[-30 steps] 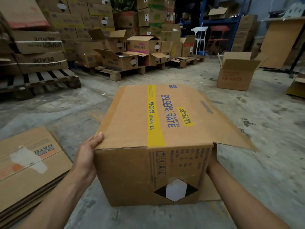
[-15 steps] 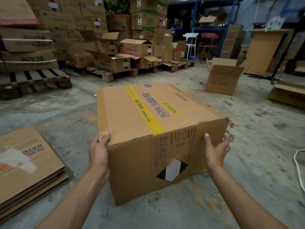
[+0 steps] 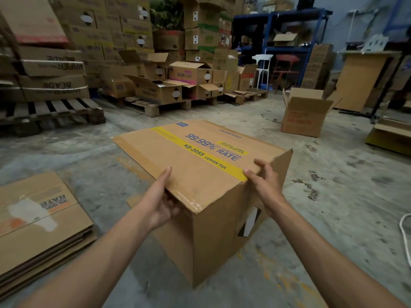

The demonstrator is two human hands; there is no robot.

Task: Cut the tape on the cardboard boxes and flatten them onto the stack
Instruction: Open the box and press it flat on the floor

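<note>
Two hands: both reach in from the bottom of the frame and hold one cardboard box (image 3: 200,174) at the centre.
Box: brown, turned so one corner points toward the lower centre; it appears to rest on the concrete floor (image 3: 333,196). Its broad top face carries a yellow stripe (image 3: 206,156) and blue print reading "99.99% RATE" and "KB-2055 LEMON TEA".
Tape: clear, glossy tape (image 3: 189,200) runs along the near top edge of the box.
Left hand (image 3: 161,202): left of centre, thumb lying on the top face, fingers curled under the near top edge, so it grips that edge.
Right hand (image 3: 264,183): right of centre, thumb and fingers bent over the top edge at the end of the yellow stripe, clamped on the cardboard.
Side panel: below the right hand, a black diamond mark with a white middle (image 3: 249,221) shows on the box's right side.
Stack: flattened cardboard sheets (image 3: 37,221) lie piled on the floor at the lower left, well apart from the held box.
Open box (image 3: 304,114): stands on the floor at the right of the frame, flaps up, red print on its side.
Background: wooden pallets (image 3: 51,110) loaded with more boxes fill the upper left and upper centre; blue shelving (image 3: 287,30) stands at the upper right.
</note>
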